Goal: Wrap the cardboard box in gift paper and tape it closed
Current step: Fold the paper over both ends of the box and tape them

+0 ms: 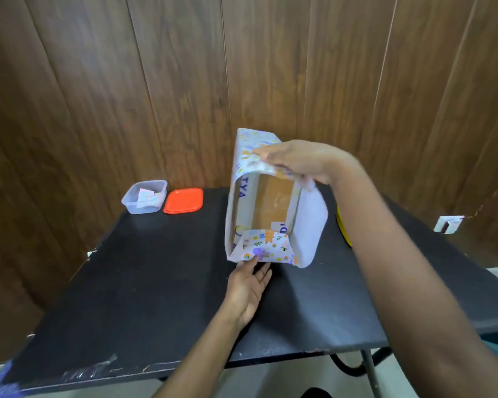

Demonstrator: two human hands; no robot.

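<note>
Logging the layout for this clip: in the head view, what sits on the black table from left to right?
Clear plastic container → orange lid → partly wrapped cardboard box → yellow object, mostly hidden.

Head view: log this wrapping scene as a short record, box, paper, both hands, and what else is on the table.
box: cardboard box standing on black table, near end uncovered
paper: gift paper around the sides, bottom flap folded up
left hand: fingers straight, touching bottom flap
right hand: flat on the top paper
other: clear container, orange lid beside it
</note>
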